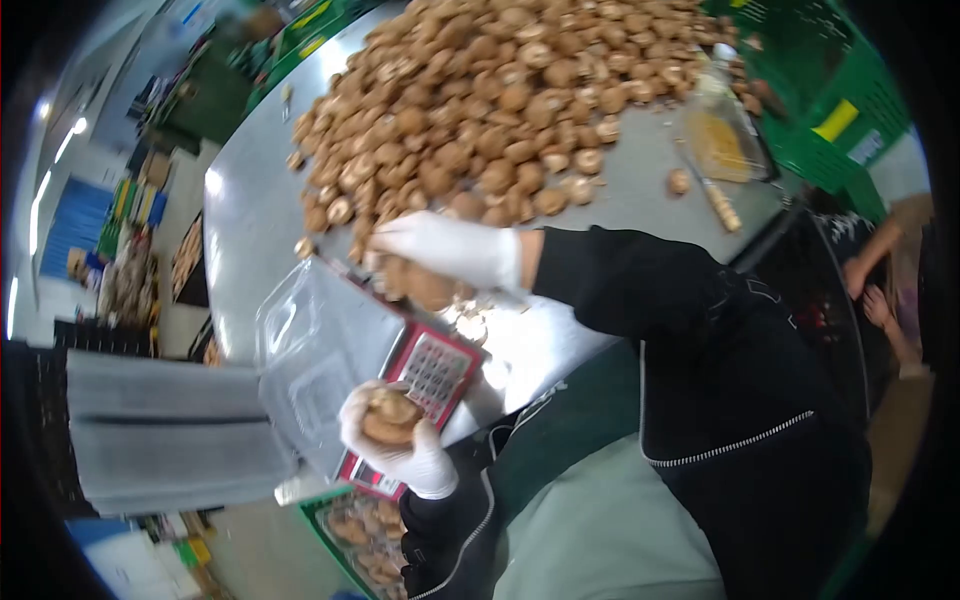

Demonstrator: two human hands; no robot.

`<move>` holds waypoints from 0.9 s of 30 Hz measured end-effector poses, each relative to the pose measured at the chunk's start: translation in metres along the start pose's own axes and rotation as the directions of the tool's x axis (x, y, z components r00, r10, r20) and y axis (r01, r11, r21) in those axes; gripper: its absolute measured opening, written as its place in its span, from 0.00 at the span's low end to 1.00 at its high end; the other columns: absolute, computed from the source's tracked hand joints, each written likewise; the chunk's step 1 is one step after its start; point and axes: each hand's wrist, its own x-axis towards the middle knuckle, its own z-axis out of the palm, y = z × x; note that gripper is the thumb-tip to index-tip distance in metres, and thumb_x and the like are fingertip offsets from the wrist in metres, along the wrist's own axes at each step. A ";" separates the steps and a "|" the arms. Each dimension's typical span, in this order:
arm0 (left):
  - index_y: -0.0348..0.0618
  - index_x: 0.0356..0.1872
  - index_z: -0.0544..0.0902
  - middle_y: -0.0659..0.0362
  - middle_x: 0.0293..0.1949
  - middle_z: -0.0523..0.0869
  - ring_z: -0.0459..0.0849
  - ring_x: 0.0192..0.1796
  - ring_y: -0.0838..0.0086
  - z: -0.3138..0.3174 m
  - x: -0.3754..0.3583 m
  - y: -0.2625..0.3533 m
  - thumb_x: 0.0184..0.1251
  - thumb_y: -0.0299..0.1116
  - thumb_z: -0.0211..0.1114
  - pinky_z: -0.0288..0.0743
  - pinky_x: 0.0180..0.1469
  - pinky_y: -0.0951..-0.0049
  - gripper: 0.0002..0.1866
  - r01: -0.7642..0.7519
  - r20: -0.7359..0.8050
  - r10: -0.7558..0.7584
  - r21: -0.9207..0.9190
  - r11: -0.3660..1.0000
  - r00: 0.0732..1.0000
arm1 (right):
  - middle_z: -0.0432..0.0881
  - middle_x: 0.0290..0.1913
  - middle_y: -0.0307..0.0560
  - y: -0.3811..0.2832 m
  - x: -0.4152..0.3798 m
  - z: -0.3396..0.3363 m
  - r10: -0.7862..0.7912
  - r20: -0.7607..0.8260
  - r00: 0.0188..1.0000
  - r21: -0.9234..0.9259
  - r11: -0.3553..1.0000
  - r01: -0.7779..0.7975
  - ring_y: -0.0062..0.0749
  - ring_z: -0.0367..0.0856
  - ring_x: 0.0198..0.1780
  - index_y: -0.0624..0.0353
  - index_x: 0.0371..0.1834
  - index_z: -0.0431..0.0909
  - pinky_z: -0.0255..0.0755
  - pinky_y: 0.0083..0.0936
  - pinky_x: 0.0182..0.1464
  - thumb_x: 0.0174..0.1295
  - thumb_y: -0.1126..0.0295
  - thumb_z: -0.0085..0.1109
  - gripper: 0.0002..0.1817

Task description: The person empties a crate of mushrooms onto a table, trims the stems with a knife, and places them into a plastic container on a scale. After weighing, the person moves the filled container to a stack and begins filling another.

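In my gloved left hand (405,450), low in the view, the fingers are wrapped round a brown mushroom (391,416) with its pale underside showing. It is held over the edge of a red digital scale (432,372) with a keypad. A clear plastic clamshell box (325,340) lies open on the scale's platform. My gloved right hand (445,250) is curled downward at the near edge of the mushroom pile (480,110). Brown mushrooms (428,287) show just beneath its palm and fingers, and they look gripped, though motion blurs them.
The pile covers much of the metal table (235,240). A knife (722,208) lies at right beside a plastic container with yellowish contents (720,145). Green crates (800,60) stand at upper right. Below is a crate of packed mushrooms (360,540). Another person's hands (875,300) show at far right.
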 end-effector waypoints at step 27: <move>0.38 0.55 0.73 0.55 0.52 0.79 0.77 0.47 0.73 0.064 0.001 -0.026 0.62 0.18 0.61 0.71 0.52 0.73 0.19 0.556 0.477 -0.491 0.004 0.831 0.729 | 0.86 0.37 0.59 -0.004 -0.302 -0.239 0.062 -0.830 0.554 -0.531 -0.385 -0.754 0.52 0.87 0.40 0.62 0.41 0.82 0.79 0.45 0.43 0.57 0.72 0.53 0.11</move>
